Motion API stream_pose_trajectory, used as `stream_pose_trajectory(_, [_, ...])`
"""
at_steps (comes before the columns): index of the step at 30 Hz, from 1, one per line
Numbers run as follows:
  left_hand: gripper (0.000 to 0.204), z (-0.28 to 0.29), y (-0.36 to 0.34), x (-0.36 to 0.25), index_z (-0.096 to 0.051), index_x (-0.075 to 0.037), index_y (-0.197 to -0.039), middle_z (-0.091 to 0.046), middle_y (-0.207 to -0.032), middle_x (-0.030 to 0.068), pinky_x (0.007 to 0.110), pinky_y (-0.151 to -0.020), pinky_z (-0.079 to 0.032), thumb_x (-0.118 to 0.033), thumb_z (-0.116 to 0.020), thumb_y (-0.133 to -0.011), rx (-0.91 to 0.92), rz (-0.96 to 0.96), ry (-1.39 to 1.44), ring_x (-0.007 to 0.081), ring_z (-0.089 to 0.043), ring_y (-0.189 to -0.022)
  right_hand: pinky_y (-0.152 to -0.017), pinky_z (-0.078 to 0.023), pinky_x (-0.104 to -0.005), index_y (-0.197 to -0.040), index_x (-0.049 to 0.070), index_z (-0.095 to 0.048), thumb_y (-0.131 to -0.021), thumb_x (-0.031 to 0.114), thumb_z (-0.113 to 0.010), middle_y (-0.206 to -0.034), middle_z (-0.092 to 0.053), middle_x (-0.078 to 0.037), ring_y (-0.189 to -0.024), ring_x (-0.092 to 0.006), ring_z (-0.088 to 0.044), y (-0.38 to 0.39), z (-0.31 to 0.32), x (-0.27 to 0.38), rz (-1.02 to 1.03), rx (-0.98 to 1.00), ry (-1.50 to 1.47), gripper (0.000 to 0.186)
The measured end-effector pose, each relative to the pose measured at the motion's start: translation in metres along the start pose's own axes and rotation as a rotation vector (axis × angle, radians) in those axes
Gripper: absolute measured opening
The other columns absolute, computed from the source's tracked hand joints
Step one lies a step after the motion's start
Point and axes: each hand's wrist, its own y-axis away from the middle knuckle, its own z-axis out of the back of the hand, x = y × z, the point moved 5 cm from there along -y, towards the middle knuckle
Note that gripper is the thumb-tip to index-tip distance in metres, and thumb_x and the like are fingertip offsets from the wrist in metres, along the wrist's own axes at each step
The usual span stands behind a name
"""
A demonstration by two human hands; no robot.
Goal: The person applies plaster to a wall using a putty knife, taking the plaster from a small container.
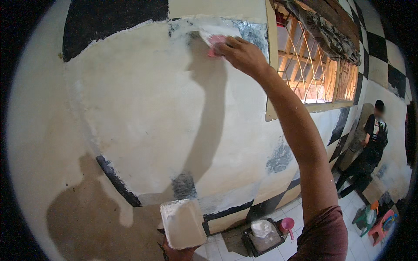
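My right hand [244,54] is stretched far above my shoulder, fingers wrapped tight around the pink handle of a putty scraper [216,37], its blade pressed flat against the wall [143,113] and loaded with wet white filler. The blade sits right at the top edge of the pale patched area, just under the old black painted band [113,19], with the window frame [271,61] close by on the outer side of my grip. Below, near my waist, my left hand [178,252] grips from underneath a flat board [183,222] heaped with white putty; only my fingertips show, so I judge the hold firm but cannot see all of it. With my arm at full reach, I think the pressure could go uneven and leave ridges or drag the fresh skim off. The blade could also run over onto the window frame and smear it. The board is tilted a little toward me, and if my lower hand loosens while I look up, putty may slide off onto the tiled floor [348,243] or into the black tray [261,237] beside the pink scoop [287,225] under my elbow. Another person [370,148] works well off past the window, away from my reach.
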Motion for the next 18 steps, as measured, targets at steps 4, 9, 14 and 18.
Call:
stream_pose_trajectory(4, [0.063,-0.002,-0.001,-0.002,-0.043,-0.016,-0.14,-0.046,-0.141,0.0116,0.068,-0.099,-0.035,-0.054,-0.039,-0.091,0.002,0.019,-0.025,0.0383,-0.044,-0.129,-0.083,-0.054,-0.0356,-0.117,0.02,-0.059,-0.088,0.017,-0.054,-0.115,-0.061,-0.002,-0.102,-0.0265,-0.061,0.11,-0.031,0.016,0.177,0.202,-0.194,0.029])
stream_pose_trajectory(9, [0.064,-0.003,-0.006,0.004,-0.042,-0.017,-0.141,-0.045,-0.142,0.0104,0.067,-0.1,-0.034,-0.057,-0.037,-0.09,0.013,0.053,-0.032,0.038,-0.042,-0.13,-0.081,-0.054,-0.0363,-0.121,0.016,-0.061,-0.073,0.012,-0.067,-0.1,-0.063,-0.004,-0.094,-0.0249,-0.063,0.162,0.029,0.044,-0.016,0.407,-0.211,0.049])
stream_pose_trajectory(14, [0.066,-0.003,-0.003,0.002,-0.041,-0.018,-0.142,-0.044,-0.144,0.0091,0.067,-0.101,-0.032,-0.059,-0.036,-0.09,-0.002,0.054,-0.044,0.0377,-0.04,-0.131,-0.07,-0.055,-0.0385,-0.122,0.016,-0.058,-0.082,0.02,-0.065,-0.087,-0.059,-0.009,-0.082,-0.0289,-0.062,0.1,0.033,-0.024,-0.348,0.245,-0.051,0.041])
stream_pose_trajectory(18, [0.069,-0.01,0.0,-0.001,-0.04,-0.019,-0.143,-0.042,-0.145,0.0074,0.066,-0.103,-0.03,-0.063,-0.033,-0.09,-0.09,0.04,-0.065,0.0375,-0.038,-0.133,-0.068,-0.056,-0.0394,-0.119,0.02,-0.059,-0.085,0.017,-0.061,-0.086,-0.058,-0.011,-0.082,-0.0292,-0.063,0.012,0.034,-0.036,-0.175,0.035,0.033,0.034])
